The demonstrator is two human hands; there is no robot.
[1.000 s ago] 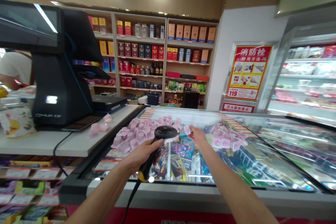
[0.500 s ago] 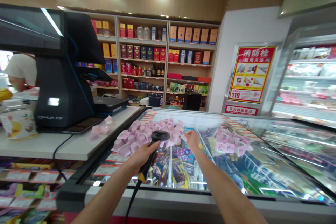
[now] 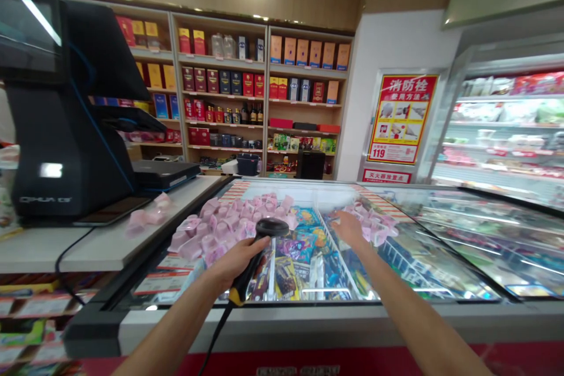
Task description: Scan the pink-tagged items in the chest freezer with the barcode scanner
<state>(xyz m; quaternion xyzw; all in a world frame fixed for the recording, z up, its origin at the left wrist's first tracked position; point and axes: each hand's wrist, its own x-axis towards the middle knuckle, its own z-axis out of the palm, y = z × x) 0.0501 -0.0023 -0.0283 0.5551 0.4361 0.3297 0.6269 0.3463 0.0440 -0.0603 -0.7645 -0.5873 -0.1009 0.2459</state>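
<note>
My left hand (image 3: 240,259) is closed around the handle of a black and yellow barcode scanner (image 3: 272,227), its head above the glass freezer lid and its cord hanging down. Under and beyond the scanner, a large heap of pink plastic-wrapped cups (image 3: 220,221) covers the left part of the lid. Over the lid's middle, my right hand (image 3: 350,229) has its fingers partly spread, with nothing visible in them. It is just left of a smaller group of pink cups (image 3: 374,224), partly hiding them.
The chest freezer (image 3: 308,317) holds bagged goods beneath its glass. At left, a counter (image 3: 106,249) carries a checkout terminal (image 3: 66,147), a dark flat pad and a few pink cups (image 3: 150,216). Shelves of boxed bottles (image 3: 222,82) stand behind. A lit refrigerated display (image 3: 511,129) is at right.
My right hand has left the large heap and moved right to the smaller group, its fingers loosening. The left hand still holds the scanner. The camera view has turned slightly right.
</note>
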